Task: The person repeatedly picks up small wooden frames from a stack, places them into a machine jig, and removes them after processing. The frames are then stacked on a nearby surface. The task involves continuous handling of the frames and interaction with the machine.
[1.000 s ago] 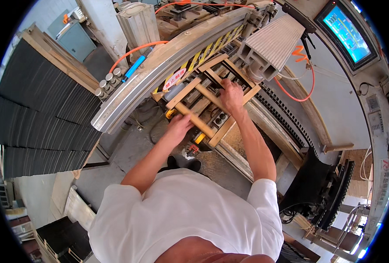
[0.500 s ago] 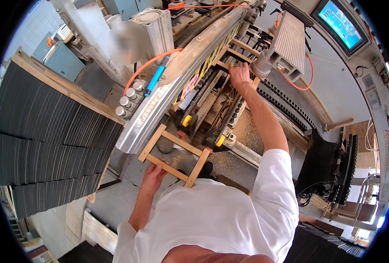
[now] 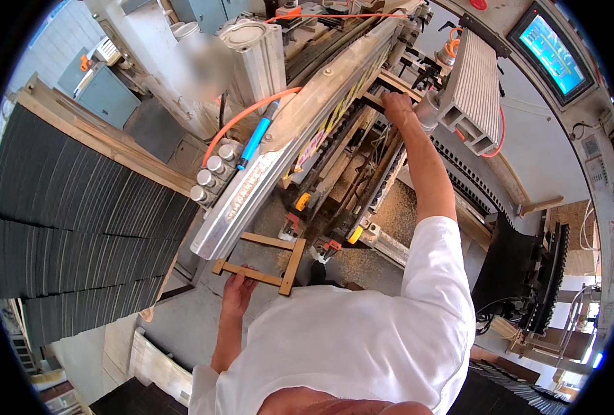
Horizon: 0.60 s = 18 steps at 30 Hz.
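My left hand (image 3: 237, 293) has its fingers closed round the near rail of a small wooden frame (image 3: 294, 266) made of pale slats. This frame hangs low in front of my body, its far left corner hidden behind the end of the metal beam. Stretched far forward, my right hand (image 3: 397, 109) is closed over the near end of a second wooden frame (image 3: 401, 84), which lies in the machine between the long beam and the ribbed metal head. Its fingertips are partly hidden.
The long metal beam (image 3: 227, 220) carries a blue marker (image 3: 255, 143) and several round knobs. Right of my reach is a ribbed metal head (image 3: 470, 86) with an orange hose. Dark slats (image 3: 85, 214) are stacked at left. A lit screen (image 3: 549, 55) stands far right; sawdust (image 3: 397, 207) covers the machine bed.
My right hand and the frame under it have moved farther into the machine. The frame in my left hand has dropped lower, its far left corner passing behind the beam. The view has shifted slightly.
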Motion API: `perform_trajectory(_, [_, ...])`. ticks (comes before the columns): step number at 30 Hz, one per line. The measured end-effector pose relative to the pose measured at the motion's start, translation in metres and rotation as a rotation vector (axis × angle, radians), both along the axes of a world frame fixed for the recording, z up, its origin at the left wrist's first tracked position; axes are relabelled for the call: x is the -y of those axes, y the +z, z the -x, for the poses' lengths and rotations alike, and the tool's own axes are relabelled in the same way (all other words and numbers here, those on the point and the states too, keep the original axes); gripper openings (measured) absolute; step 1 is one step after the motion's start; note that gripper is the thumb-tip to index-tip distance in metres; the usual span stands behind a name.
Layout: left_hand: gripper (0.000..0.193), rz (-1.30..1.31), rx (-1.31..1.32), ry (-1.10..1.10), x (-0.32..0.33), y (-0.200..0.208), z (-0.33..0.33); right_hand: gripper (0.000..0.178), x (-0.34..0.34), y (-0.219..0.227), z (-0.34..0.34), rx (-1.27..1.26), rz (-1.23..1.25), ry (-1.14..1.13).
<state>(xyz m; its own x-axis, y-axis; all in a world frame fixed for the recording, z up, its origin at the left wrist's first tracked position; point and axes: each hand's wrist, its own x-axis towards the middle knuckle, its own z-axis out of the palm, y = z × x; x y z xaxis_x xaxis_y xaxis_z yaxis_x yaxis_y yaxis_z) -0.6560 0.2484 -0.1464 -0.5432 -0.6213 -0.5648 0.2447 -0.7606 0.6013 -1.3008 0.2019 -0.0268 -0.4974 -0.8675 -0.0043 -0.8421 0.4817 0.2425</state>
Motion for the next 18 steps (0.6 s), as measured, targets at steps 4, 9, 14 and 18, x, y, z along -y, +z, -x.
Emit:
perform_trajectory(4, [0.037,-0.012,0.021,-0.002,-0.003,-0.013,0.022,0.021,0.003,0.002,0.001,0.032,0.022,0.024])
perform_trajectory(9, [0.038,0.005,0.089,-0.029,-0.012,-0.019,0.052,0.018,-0.002,0.002,0.007,0.085,0.069,0.039])
perform_trajectory(14, [0.038,0.008,0.110,-0.001,-0.028,-0.025,0.061,0.017,0.007,0.016,-0.009,0.022,-0.043,0.093])
perform_trajectory(18, [0.037,0.023,0.178,0.041,-0.032,-0.031,0.061,0.019,0.013,-0.014,0.020,0.027,0.056,0.091])
